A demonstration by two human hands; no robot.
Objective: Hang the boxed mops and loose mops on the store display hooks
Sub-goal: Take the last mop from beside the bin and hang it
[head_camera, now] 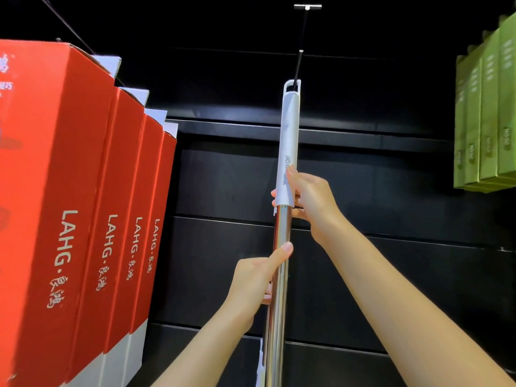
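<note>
A loose mop stands upright in the middle, with a shiny steel pole (280,238) and a white plastic handle (289,129). The loop at the handle's top sits over the tip of a black display hook (301,55) on the dark wall. My right hand (308,198) grips the mop where the white handle meets the steel. My left hand (258,275) grips the steel pole lower down, thumb pointing up along it. The mop head is out of view below. Several red boxed mops (75,196) hang in a row at the left.
Green boxes (487,115) hang in a row at the far right. Another black hook arm (64,22) runs above the red boxes. The black slatted display wall (377,191) fills the background between the two rows.
</note>
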